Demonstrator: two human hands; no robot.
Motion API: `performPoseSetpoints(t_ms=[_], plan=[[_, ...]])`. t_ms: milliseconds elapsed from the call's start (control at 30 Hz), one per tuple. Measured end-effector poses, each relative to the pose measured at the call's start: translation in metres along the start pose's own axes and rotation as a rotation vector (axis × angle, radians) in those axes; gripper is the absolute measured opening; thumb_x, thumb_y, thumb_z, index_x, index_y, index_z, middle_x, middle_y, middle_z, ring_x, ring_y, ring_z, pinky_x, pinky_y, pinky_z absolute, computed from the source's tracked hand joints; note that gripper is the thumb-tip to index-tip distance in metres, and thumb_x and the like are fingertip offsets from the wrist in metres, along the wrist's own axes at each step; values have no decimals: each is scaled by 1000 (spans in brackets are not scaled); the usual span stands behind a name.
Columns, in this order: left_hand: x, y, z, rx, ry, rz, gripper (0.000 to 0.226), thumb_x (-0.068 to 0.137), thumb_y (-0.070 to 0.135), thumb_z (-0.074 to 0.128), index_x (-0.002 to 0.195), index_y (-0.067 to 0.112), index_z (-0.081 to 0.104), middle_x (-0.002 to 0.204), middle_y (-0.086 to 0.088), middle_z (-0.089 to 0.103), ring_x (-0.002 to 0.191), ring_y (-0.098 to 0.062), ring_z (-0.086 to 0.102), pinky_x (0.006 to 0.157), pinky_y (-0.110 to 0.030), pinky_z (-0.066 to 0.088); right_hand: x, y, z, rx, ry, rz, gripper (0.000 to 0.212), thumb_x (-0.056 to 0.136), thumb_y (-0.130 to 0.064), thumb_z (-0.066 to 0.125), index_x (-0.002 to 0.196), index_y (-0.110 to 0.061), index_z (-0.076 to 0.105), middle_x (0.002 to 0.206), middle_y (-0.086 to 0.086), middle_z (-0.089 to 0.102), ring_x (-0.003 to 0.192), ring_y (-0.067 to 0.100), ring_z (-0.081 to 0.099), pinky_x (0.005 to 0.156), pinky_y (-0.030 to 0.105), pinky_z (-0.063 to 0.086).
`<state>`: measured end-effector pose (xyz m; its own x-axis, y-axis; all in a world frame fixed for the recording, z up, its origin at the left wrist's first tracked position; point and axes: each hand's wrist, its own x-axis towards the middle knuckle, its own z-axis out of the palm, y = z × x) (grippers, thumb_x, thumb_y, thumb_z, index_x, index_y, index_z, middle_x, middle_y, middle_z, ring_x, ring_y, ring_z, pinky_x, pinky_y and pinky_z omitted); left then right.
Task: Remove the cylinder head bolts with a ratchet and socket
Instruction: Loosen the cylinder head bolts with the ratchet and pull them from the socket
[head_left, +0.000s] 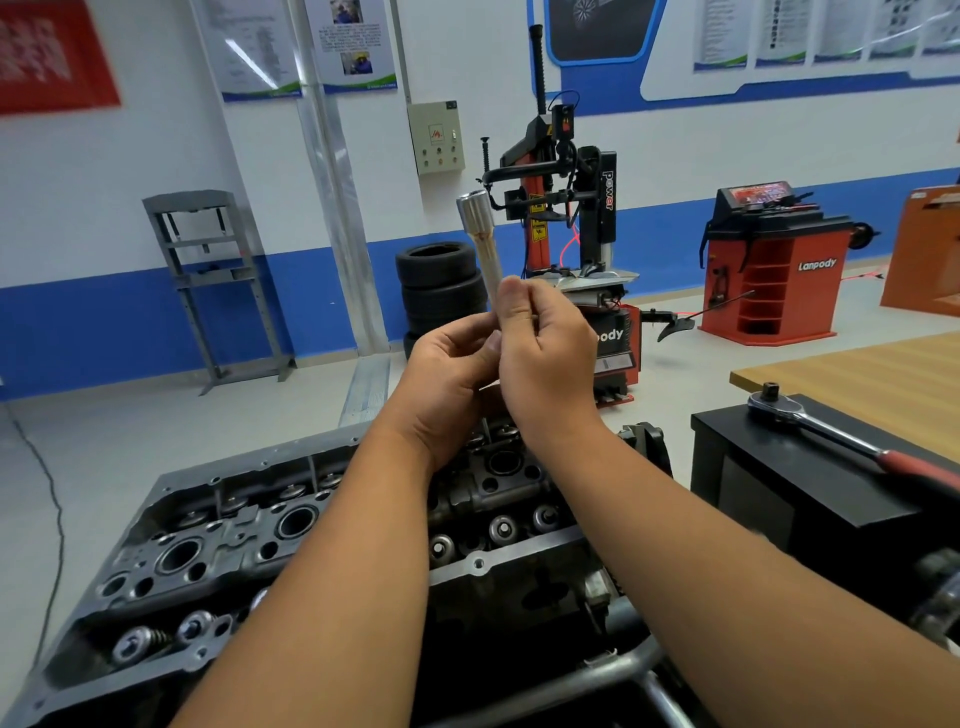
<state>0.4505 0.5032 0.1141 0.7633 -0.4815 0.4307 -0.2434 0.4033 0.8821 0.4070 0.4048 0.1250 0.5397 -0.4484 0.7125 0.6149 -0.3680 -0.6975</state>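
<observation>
Both hands are raised in front of me over the cylinder head (218, 551). My right hand (545, 353) and my left hand (447, 374) together grip the lower end of a long steel socket extension (480, 244), which points up and a little left with its socket end on top. What sits at its bottom end is hidden by my fingers. The ratchet (810, 423), silver head and red handle, lies apart on a black box (779, 467) to the right. The cylinder head shows valve springs and open bores below my forearms.
A wooden table top (872, 374) stands at the right behind the black box. Across the floor are a red tyre changer (576, 208), stacked tyres (441, 286), a red wheel balancer (774, 260) and a grey press frame (208, 270). A cable (52, 499) runs along the floor at left.
</observation>
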Motion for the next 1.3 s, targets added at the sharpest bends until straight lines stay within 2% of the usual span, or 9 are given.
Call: performPoseSetpoints(t_ms=[133,267,367,567,700,767,967,1133,1300], plan=[[0,-1,-2,88,119,38,26,78,15,83,104,13,78,101,-11,80,90,-24,78,67,-31,62,-1,-2,0,-5,-1,17,29,98,-45,66,97,-17,61,89,-2,66,93,26,64,85,52,54],[-1,0,-3,-34,-30,-61,23,95,19,70,115,16,80,107,-10,77,96,-23,75,75,-36,62,1,0,0,-52,19,-27,31,107,-35,54,96,-9,67,89,6,67,94,31,63,85,53,51],[0,0,-3,-5,-44,-46,22,101,19,64,115,19,80,109,-9,78,98,-23,75,74,-35,62,0,0,0,-27,16,-3,35,109,-33,49,90,-9,67,85,4,65,91,30,62,83,54,51],[0,0,-4,46,89,-2,22,80,18,84,102,18,82,106,-12,80,94,-26,78,68,-36,62,0,-1,0,-15,7,21,29,98,-44,67,94,-15,62,88,0,68,89,24,66,84,51,54],[0,0,-4,-41,-34,-85,23,100,20,65,117,16,79,105,-7,77,92,-22,74,70,-37,61,0,1,2,-62,34,-33,29,107,-34,56,98,-8,67,91,6,68,93,29,63,85,51,51],[0,0,-4,-2,-24,-75,24,103,14,62,122,15,77,107,-8,77,93,-22,75,69,-37,61,1,2,1,-68,49,-26,33,109,-31,51,97,-6,69,92,7,69,94,29,64,85,52,51],[1,-2,-5,75,82,-8,33,78,15,83,109,9,74,101,-11,79,88,-24,78,65,-36,62,0,0,1,-13,43,10,25,100,-42,66,94,-19,58,85,-5,64,84,20,63,82,49,54],[0,-2,-3,9,-64,-52,22,101,16,64,117,19,79,106,-8,78,92,-20,76,68,-35,61,2,4,0,-60,59,10,32,108,-37,52,96,-10,65,90,4,66,91,25,62,82,51,51],[2,-3,-5,117,65,-6,23,91,7,76,112,16,75,105,-11,79,91,-25,78,64,-36,62,2,2,0,-1,50,19,28,101,-43,64,96,-16,62,88,0,66,84,21,64,81,49,55]])
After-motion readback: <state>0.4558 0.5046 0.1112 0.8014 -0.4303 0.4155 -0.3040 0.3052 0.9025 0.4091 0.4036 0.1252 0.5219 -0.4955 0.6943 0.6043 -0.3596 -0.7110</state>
